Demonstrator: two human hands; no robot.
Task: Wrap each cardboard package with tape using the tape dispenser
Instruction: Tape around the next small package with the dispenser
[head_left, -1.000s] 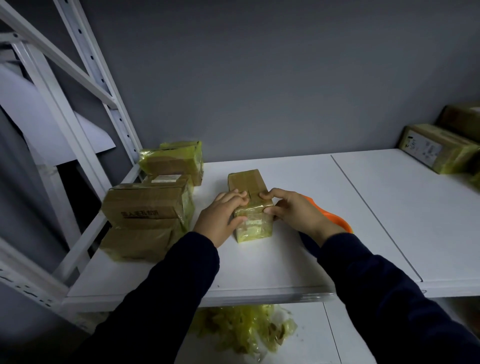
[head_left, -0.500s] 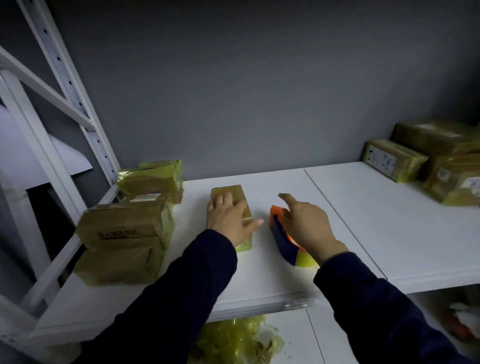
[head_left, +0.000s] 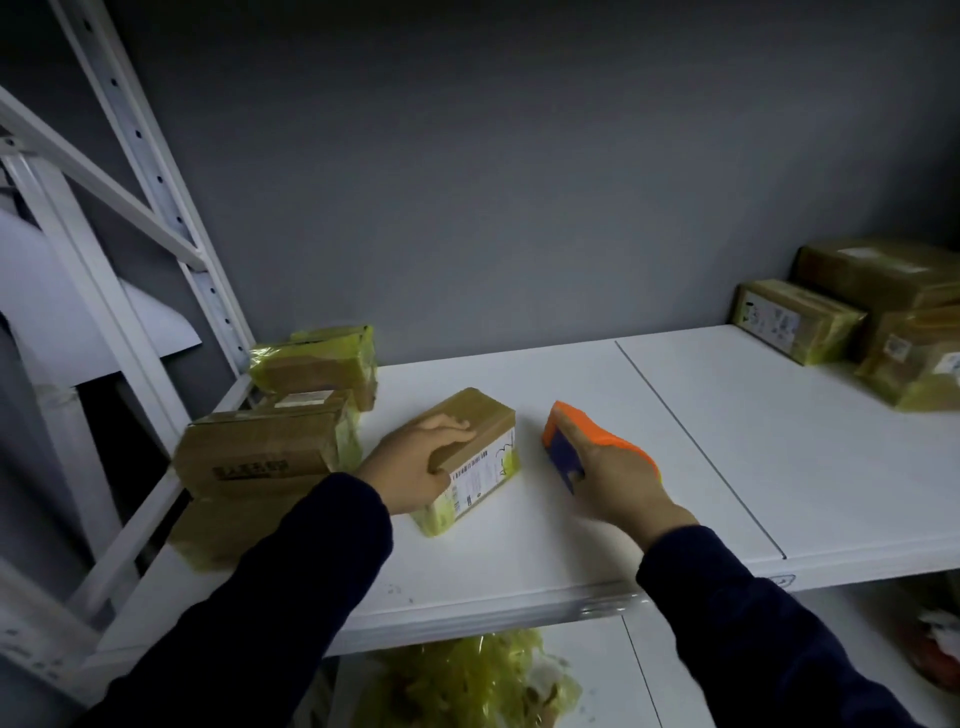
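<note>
My left hand (head_left: 410, 467) curls its fingers (head_left: 449, 423) over the cardboard package (head_left: 483, 421) at frame centre, steadying it on the shelf (head_left: 519, 561) for taping. My right hand (head_left: 618, 483) now wraps the tape dispenser (head_left: 597, 434) just right of it. A moment ago it was only reaching.

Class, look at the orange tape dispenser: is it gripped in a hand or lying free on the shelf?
Gripped: the right hand curls round the tape dispenser. Whether it touches the shelf cannot be told.
</note>
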